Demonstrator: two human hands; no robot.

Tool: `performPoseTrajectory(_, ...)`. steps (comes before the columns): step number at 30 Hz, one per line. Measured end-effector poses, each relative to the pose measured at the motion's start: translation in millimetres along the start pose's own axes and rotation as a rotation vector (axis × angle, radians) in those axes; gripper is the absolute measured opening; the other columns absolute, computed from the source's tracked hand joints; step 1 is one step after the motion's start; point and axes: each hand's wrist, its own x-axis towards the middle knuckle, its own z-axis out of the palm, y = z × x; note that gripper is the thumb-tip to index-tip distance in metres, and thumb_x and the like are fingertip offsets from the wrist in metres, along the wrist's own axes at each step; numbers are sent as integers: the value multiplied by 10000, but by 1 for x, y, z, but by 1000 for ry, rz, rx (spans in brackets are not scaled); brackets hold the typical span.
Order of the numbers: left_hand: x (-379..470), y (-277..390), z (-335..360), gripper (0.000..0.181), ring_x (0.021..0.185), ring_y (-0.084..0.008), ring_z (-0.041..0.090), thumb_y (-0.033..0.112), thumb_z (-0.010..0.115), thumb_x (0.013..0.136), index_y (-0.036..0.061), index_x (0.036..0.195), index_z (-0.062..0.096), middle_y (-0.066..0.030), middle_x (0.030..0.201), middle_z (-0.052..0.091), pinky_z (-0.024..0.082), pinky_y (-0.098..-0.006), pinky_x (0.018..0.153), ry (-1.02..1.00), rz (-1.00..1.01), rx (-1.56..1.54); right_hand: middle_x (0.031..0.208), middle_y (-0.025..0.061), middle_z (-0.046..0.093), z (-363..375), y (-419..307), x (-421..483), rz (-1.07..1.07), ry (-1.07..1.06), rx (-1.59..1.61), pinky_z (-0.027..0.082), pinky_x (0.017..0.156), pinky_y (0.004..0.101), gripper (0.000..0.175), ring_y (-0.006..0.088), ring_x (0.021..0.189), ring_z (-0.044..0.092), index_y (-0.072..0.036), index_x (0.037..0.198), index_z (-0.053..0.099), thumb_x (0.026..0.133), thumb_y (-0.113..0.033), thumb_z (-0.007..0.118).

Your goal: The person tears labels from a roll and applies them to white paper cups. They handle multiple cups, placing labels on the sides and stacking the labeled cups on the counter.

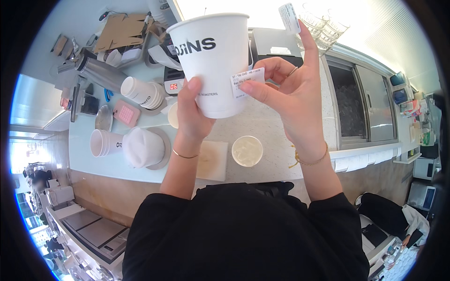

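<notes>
A large white paper cup (221, 63) with dark lettering is held up by my left hand (193, 109), the thumb pressed on its near side. The cup leans slightly and its inside is hidden. My right hand (295, 84) pinches a printed sticker label (246, 82) between thumb and fingers, against or just in front of the cup's lower right side. A second printed label (290, 17) clings to the raised index fingertip. Below the hands, a round cup (247, 151) with pale contents, apparently ice, stands on the counter (277, 140) beside a light square board (212, 161).
To the left stand stacked paper cups (144, 93), more nested cups (105, 143), a white-covered container (142, 147), a pink calculator (127, 113) and a metal bowl (104, 118). A digital display (173, 86) sits behind. Stacked glasses (325, 30) stand at the back right. Another person (390, 214) is at lower right.
</notes>
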Motion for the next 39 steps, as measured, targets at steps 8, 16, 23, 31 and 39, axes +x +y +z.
performPoseTrajectory(8,-9,-6,11,730,1122,-293,551,556,412,822,25,1323,407,-147,1229,545,469,-397,914,-47,181,111,899,86,627,-7,6,-18,-150,86,-96,529,718,261,1140,153,831,629,-98,1478,17,654,18,796)
performPoseTrajectory(16,-10,-27,18,804,1130,-239,543,521,598,796,-43,1326,381,-165,1202,552,471,-361,924,-334,-129,-184,1050,139,609,-31,17,-14,-11,82,-80,491,849,331,1358,222,970,610,-106,1464,-149,567,-120,870)
performPoseTrajectory(23,45,22,-116,496,1087,-319,536,330,756,739,58,1117,585,-131,1123,604,404,-402,949,22,529,1462,1380,188,333,-85,83,-69,-244,365,-746,142,1131,468,1347,306,1300,346,-26,1448,-131,573,-206,877)
performPoseTrajectory(31,52,83,-265,685,1097,-325,576,442,779,686,22,1181,560,-205,1148,608,447,-385,921,365,22,1738,1394,179,326,-127,180,-169,-146,446,-975,222,1082,503,1266,325,1291,338,-29,1454,-20,593,-337,856)
performPoseTrajectory(39,47,102,-262,563,1011,-353,599,431,709,766,50,1164,596,-180,1077,640,477,-395,860,306,205,1888,1399,203,345,-64,87,-64,-649,249,-787,337,1025,440,1163,348,1275,374,-90,1457,50,637,-373,824)
